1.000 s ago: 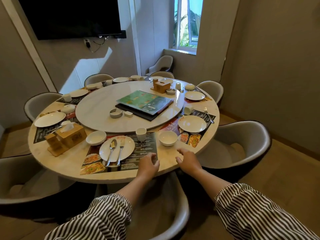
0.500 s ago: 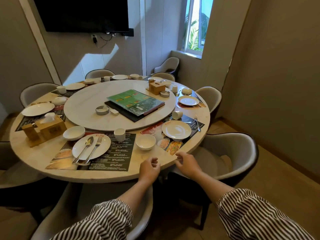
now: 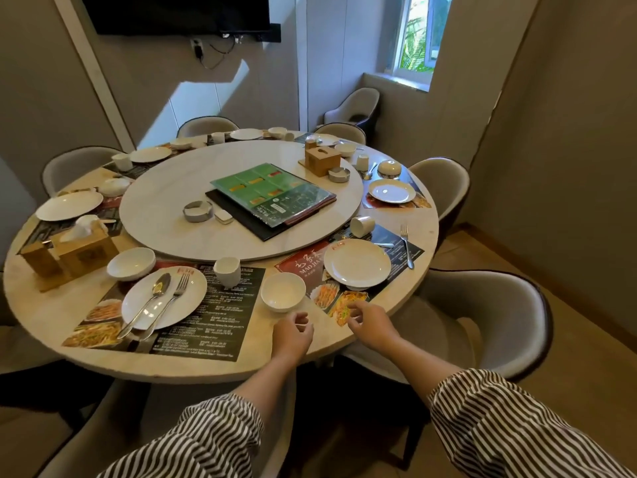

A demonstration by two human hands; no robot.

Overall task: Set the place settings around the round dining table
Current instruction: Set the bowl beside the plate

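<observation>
Head view: I see both hands low over the near edge of the round table (image 3: 51,326). Left hand (image 3: 293,334) has loosely curled fingers and holds nothing; it sits just beside the small bowl (image 3: 283,291). Right hand (image 3: 367,324) is over the near corner of the right placemat (image 3: 344,288), fingers bent; I cannot tell whether they pinch the mat's edge or only touch it. The hands are close together but apart.

Right setting: a plate (image 3: 357,262) on the mat, a fork (image 3: 406,246) beside it to the right, a cup (image 3: 362,225) lying tipped on its side behind it.

Left setting: a plate (image 3: 164,301) carrying a spoon (image 3: 151,305) and a second fork (image 3: 169,303), an upright cup (image 3: 226,270) and another bowl (image 3: 131,263), on a dark placemat (image 3: 213,319).

A turntable (image 3: 165,201) in the middle carries menus (image 3: 272,194). Wooden tissue box (image 3: 86,248) at left. Grey chairs (image 3: 499,322) ring the table; further settings sit around the far side.
</observation>
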